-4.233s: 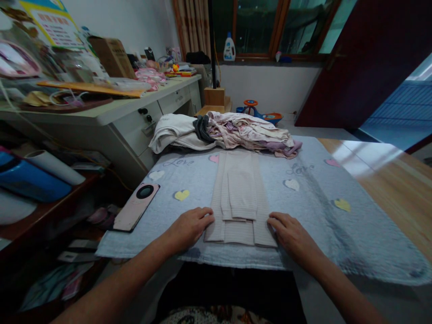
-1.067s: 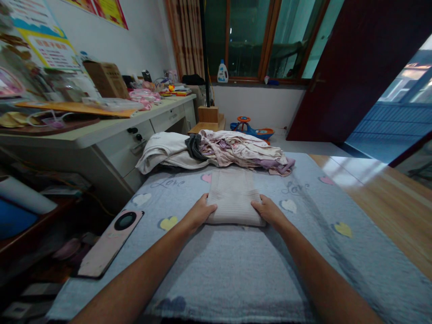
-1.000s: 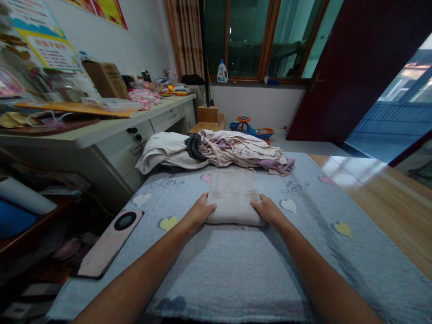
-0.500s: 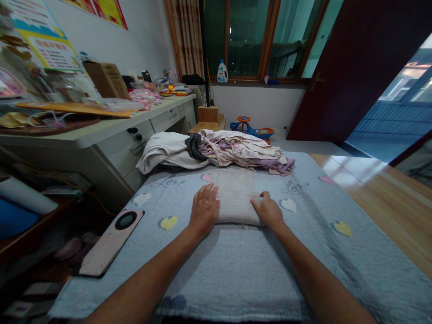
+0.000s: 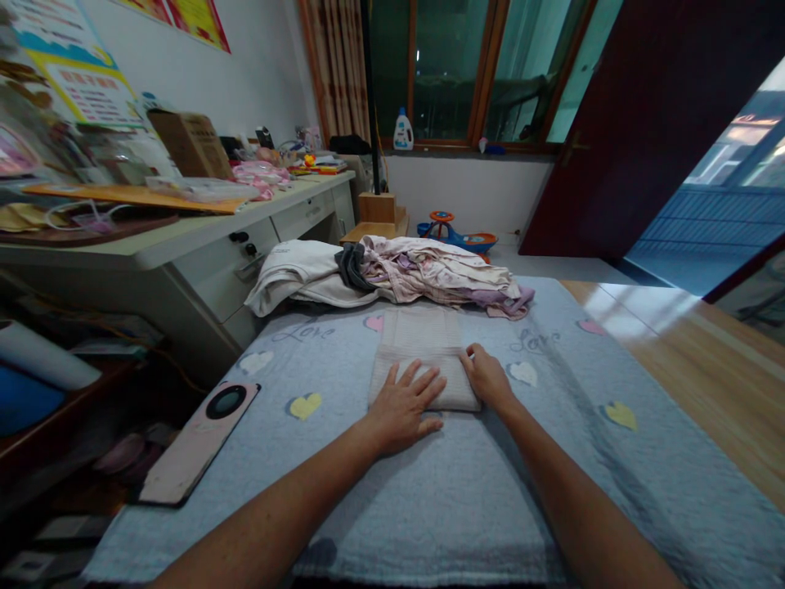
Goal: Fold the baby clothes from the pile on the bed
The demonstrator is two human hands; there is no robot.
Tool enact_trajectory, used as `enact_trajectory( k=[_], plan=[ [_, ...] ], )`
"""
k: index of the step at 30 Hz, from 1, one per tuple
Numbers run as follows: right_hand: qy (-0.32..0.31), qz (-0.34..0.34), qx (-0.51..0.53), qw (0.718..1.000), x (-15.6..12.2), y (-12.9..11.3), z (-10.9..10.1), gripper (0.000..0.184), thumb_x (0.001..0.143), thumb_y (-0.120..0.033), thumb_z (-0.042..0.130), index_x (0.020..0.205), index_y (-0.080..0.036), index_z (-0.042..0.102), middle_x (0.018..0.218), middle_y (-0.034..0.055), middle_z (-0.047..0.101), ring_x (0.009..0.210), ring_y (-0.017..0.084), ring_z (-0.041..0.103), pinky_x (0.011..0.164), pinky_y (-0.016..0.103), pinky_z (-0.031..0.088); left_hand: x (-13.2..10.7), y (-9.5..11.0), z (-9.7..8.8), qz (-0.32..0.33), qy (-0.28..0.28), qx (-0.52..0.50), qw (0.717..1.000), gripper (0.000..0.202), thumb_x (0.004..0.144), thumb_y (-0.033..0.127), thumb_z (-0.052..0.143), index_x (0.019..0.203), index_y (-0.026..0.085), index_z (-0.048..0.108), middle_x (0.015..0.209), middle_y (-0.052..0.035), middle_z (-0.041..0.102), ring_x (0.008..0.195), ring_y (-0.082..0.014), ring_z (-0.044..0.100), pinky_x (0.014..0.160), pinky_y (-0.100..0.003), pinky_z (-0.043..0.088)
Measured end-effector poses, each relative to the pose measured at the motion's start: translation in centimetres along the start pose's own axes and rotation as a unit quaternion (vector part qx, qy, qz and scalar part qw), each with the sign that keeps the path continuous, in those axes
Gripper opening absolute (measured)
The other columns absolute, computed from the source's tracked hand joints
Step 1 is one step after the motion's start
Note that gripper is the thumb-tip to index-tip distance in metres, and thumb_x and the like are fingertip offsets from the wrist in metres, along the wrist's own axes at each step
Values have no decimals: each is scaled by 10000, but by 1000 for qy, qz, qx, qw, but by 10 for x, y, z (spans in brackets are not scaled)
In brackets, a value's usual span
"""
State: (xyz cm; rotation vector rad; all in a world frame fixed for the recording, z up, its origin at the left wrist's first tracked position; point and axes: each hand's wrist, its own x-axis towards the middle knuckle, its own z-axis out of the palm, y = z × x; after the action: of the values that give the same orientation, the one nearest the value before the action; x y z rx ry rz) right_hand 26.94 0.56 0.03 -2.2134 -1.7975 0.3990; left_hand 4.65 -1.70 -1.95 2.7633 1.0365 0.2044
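Observation:
A folded, light beige ribbed cloth garment (image 5: pixel 423 327) lies on the bed; its exact kind cannot be told. Its near part is a thicker folded block, while a thinner flat part reaches toward the clothes pile. My left hand (image 5: pixel 401 409) rests palm down across the near left corner, fingers spread wide and open. At the right edge is my right hand (image 5: pixel 489 378), its thumb and curled fingers closed against the side fold of the garment. Some of its fingers are hidden behind the hand.
Behind the garment lies a heap of rumpled clothes (image 5: pixel 429 274), white, grey and pinkish. A pink phone (image 5: pixel 196 446) sits at the bed's left edge. The blue bedspread (image 5: pixel 466 499) has heart prints. A cluttered desk (image 5: pixel 153 245) stands left; a ride-on toy (image 5: pixel 457 233) is beyond the bed.
My left hand has moved from the garment's left edge onto its near left corner, fingers now spread. My right hand stays at the right edge, its thumb shifted slightly.

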Motion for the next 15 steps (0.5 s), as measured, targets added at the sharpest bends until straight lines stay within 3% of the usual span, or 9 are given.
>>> enact_trajectory(
  k=[9,15],
  plan=[
    [38,61,-55,996,-6,-1,-1,281,988,-442,507,1117,-204,583,936,111,721,904,250,677,711,298,402,0,1,1,-5,0,3,1000,772,910,640,526,1573,341,267,1654,-60,251,1509,-400,158,1177,-667,102],
    [114,-38,-67,990,-21,-17,-3,186,992,-266,449,998,-192,620,1065,106,649,1000,228,600,842,294,409,-1,1,2,-3,5,7,1000,763,914,645,513,1571,339,274,1648,-57,268,1505,-402,175,1171,-680,120]
  ],
)
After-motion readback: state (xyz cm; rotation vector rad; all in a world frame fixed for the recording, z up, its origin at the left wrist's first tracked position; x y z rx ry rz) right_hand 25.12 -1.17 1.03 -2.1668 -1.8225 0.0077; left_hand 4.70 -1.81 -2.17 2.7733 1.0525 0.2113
